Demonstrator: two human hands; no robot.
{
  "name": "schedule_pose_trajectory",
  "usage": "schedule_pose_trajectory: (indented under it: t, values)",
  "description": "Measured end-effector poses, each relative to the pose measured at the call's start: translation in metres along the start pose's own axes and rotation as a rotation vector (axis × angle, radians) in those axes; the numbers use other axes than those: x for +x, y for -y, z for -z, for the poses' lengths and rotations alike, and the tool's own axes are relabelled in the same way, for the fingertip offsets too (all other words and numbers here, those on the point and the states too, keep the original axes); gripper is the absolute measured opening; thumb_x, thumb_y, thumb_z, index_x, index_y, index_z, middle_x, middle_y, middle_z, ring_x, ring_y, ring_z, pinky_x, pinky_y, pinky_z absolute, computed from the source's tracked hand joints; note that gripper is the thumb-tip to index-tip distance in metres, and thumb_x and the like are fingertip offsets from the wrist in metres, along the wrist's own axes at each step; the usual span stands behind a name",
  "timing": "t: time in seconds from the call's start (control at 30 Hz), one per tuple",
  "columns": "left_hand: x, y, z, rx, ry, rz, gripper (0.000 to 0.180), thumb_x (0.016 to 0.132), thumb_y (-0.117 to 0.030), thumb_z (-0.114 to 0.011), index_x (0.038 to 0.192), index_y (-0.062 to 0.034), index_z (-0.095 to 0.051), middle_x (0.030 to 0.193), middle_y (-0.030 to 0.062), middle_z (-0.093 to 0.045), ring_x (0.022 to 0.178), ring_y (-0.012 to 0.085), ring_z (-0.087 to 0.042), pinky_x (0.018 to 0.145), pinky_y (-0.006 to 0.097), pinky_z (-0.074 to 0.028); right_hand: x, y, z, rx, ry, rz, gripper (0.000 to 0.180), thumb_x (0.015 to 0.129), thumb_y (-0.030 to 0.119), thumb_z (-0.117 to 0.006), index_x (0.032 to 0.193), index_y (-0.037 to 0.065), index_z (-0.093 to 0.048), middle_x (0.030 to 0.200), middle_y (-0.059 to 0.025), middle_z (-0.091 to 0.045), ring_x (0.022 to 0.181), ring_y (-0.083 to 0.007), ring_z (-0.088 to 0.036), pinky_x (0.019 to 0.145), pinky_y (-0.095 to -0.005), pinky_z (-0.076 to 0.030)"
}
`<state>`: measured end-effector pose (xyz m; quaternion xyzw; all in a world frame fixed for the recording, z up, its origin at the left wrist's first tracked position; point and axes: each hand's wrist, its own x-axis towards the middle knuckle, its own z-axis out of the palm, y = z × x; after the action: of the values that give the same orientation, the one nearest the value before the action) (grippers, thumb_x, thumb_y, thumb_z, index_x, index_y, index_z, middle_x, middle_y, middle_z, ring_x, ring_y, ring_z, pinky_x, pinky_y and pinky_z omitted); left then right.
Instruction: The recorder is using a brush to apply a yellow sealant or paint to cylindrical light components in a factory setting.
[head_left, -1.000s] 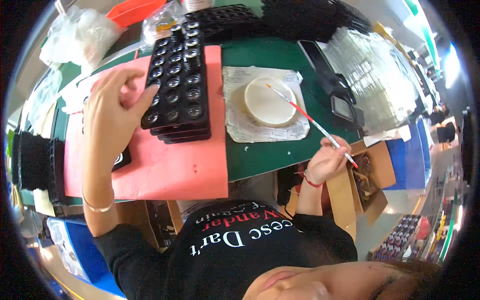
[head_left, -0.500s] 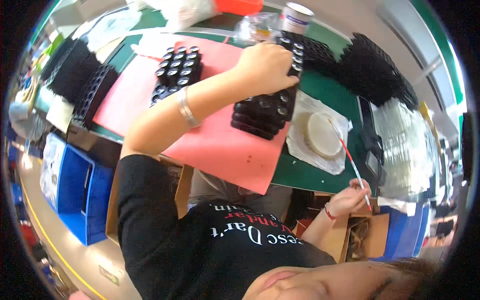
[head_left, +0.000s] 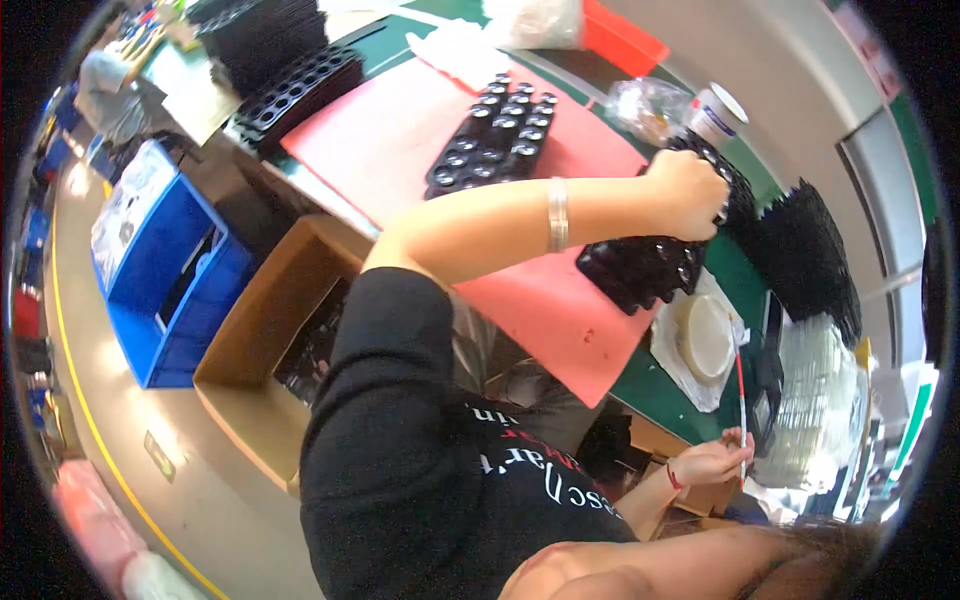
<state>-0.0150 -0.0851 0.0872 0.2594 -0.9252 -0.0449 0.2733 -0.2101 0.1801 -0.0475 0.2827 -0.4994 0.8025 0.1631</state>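
Black tray point(head_left: 640, 272) under closed left hand point(head_left: 688, 192) on pink mat point(head_left: 400, 130), right hand point(head_left: 712, 462) pinching brush point(head_left: 741, 400).

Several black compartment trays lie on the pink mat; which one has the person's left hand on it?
The tray at the mat's right edge, beside the round white dish: the left hand rests on its far end. The other tray, mid-mat, lies untouched.
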Motion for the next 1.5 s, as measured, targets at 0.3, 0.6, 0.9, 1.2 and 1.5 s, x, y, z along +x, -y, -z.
schedule_pose_trajectory:
  t: [0.3, 0.6, 0.9, 1.2, 1.5]
  values:
    - [-0.004, 0.003, 0.002, -0.062, 0.006, 0.049, 0.022, 0.061, -0.022, -0.061, 0.075, -0.0065, -0.066, 0.079, 0.0114, -0.063, 0.076, 0.0262, -0.062, 0.064, 0.036, -0.049, -0.002, 0.001, -0.002, -0.026, 0.018, 0.046, 0.035, 0.091, 0.028, -0.037, 0.092, -0.005, -0.052, 0.078, -0.0121, -0.053, 0.072, -0.0180, -0.050, 0.064, -0.0276, -0.038]
    - [-0.014, 0.009, 0.004, -0.055, -0.132, 0.043, 0.020, 0.059, -0.021, -0.058, 0.069, -0.0039, -0.064, 0.073, 0.0140, -0.062, 0.070, 0.0287, -0.062, 0.061, 0.038, -0.050, -0.003, 0.003, -0.007, -0.030, 0.006, 0.011, 0.038, 0.091, 0.030, -0.038, 0.093, -0.005, -0.052, 0.075, -0.0105, -0.053, 0.071, -0.0169, -0.049, 0.064, -0.0279, -0.037]
    - [-0.048, -0.030, 0.024, -0.173, -0.190, -0.090, 0.018, 0.062, -0.017, -0.062, 0.075, -0.0046, -0.065, 0.082, 0.0113, -0.062, 0.080, 0.0239, -0.060, 0.061, 0.034, -0.049, -0.002, 0.000, -0.002, -0.073, 0.056, 0.035, 0.039, 0.090, 0.033, -0.039, 0.095, -0.004, -0.049, 0.075, -0.0105, -0.052, 0.071, -0.0170, -0.048, 0.064, -0.0274, -0.036]
    - [-0.067, -0.062, 0.011, -0.243, -0.411, -0.177, 0.018, 0.057, -0.018, -0.064, 0.071, -0.0072, -0.065, 0.075, 0.0066, -0.059, 0.071, 0.0197, -0.054, 0.051, 0.029, -0.040, -0.004, 0.000, -0.006, 0.019, 0.038, 0.024, 0.037, 0.089, 0.033, -0.044, 0.097, -0.003, -0.050, 0.077, -0.0086, -0.052, 0.071, -0.0154, -0.048, 0.064, -0.0267, -0.036]
    - [-0.103, -0.066, -0.005, -0.320, -0.345, -0.269, 0.014, 0.060, -0.016, -0.061, 0.068, -0.0050, -0.064, 0.072, 0.0083, -0.059, 0.071, 0.0217, -0.057, 0.051, 0.031, -0.043, 0.001, -0.013, 0.002, 0.082, 0.054, 0.019, 0.037, 0.088, 0.030, -0.043, 0.100, -0.004, -0.050, 0.080, -0.0114, -0.051, 0.072, -0.0176, -0.047, 0.064, -0.0285, -0.038]
